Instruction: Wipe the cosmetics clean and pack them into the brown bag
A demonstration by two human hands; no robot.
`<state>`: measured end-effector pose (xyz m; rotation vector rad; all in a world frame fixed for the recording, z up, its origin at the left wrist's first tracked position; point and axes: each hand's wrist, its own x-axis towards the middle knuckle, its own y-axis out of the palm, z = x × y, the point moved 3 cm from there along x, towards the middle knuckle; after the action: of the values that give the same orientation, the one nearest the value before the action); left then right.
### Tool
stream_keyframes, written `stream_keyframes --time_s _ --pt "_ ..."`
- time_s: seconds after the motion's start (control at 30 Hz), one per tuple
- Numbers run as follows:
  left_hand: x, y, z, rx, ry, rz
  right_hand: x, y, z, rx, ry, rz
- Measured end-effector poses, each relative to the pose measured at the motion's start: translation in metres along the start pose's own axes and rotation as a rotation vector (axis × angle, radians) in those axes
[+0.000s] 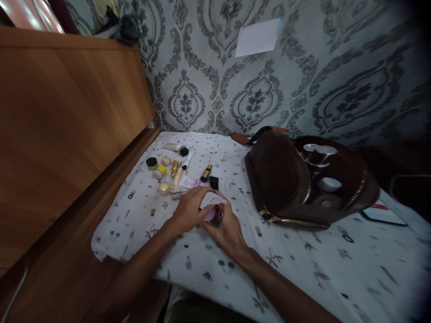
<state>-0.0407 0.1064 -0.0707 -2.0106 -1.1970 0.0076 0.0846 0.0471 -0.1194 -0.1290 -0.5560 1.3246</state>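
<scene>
Both hands meet above the middle of the cloth-covered surface. My left hand [191, 209] is closed on a crumpled white tissue-like piece [212, 198]. My right hand [229, 229] is wrapped round a small pinkish container [210, 216], whose exact kind is partly hidden by the fingers. Just beyond the hands lie a white and pink packet [191, 182], a small black tube [214, 182] and a gold and black bottle [206, 173]. A round cream-coloured jar [164, 188] sits left of my left hand.
A brown bag [279, 175] lies unzipped at the right, with white-lidded jars [329, 184] in it. Further cosmetics include a gold tube [174, 168], a dark-lidded jar [151, 163] and a beige tube [172, 146]. A wooden cabinet [74, 98] borders the left; a phone-like slab [384, 214] lies right.
</scene>
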Motion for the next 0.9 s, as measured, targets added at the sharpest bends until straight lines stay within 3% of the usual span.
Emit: stream_keyframes --time_s 0.17,0.4,0.53,0.6,0.67,0.77,0.9 --pt "0.001 -0.005 0.006 0.001 -0.079 0.061 -0.004 0.006 -0.008 -0.026 -0.097 0.029" --pt "0.002 -0.015 0.013 0.123 -0.128 -0.073 -0.002 0.003 0.000 -0.155 -0.247 0.087" --pt "0.000 -0.043 0.027 0.230 -0.205 -0.269 -0.002 0.003 0.006 -0.206 -0.358 0.119" --pt "-0.004 -0.065 0.038 0.311 -0.308 -0.433 -0.003 0.003 0.006 -0.203 -0.385 0.124" --pt "-0.008 -0.084 0.049 0.400 -0.432 -0.518 -0.003 0.003 0.006 -0.197 -0.382 0.127" --pt "-0.013 -0.101 0.059 0.505 -0.554 -0.461 -0.004 0.004 0.004 -0.207 -0.367 0.133" --pt "-0.013 -0.100 0.058 0.563 -0.623 -0.300 -0.005 0.003 0.003 -0.269 -0.394 0.104"
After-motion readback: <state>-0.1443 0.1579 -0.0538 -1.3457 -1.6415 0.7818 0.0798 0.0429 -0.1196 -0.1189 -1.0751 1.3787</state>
